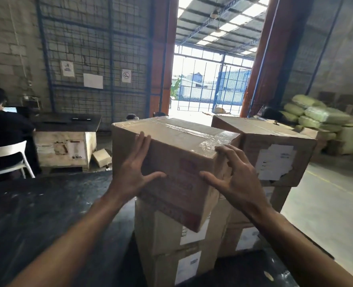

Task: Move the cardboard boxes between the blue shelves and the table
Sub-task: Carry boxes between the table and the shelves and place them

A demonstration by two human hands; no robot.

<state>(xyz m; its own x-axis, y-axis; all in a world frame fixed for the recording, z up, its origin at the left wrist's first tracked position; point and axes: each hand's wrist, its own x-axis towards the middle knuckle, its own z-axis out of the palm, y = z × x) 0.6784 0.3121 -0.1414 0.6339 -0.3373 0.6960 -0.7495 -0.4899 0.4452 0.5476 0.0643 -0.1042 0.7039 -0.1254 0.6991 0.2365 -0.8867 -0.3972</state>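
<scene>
A no-smoking sign (126, 75) hangs on the wire mesh (92, 48); box labels are too blurred to read.

A taped box (171, 154) sits tilted atop a stack of boxes (171, 245) on the bench (47, 214). To its right stands a second stack (275, 154). Behind, left, a seated person (3, 129) faces a desk (68, 121); sacks (316, 114) lie far right.
</scene>
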